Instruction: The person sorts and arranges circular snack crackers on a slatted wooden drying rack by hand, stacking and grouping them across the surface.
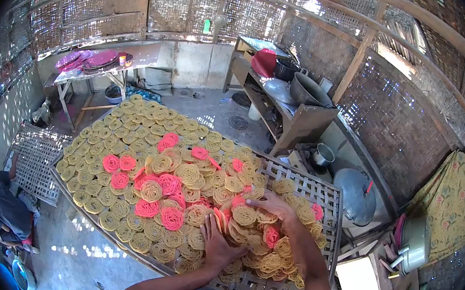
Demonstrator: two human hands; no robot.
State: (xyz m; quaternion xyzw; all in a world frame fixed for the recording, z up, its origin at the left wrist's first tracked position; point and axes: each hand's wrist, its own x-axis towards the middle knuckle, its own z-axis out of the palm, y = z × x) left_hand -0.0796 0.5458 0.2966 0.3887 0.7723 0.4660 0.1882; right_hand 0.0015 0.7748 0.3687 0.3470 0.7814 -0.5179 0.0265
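Many round coiled crackers (151,191), yellow and pink with noodle-like strands, cover a large woven bamboo rack (294,178) in front of me. On the left they lie mostly flat, side by side; in the middle and at the right they are heaped. My left hand (220,250) rests against the near side of the heap with its fingers spread. Across the heap, my right hand (275,206) reaches over the crackers with fingers stretched to the left. A loose bunch of crackers (245,215) sits between the hands. My palms' undersides are hidden.
At the left, a person (9,209) bends beside a smaller woven rack (36,153). A table (95,74) bears pink trays at the back left. A wooden bench (296,129) with a large pan (310,91) stands at the back right, near a big metal lid (353,198).
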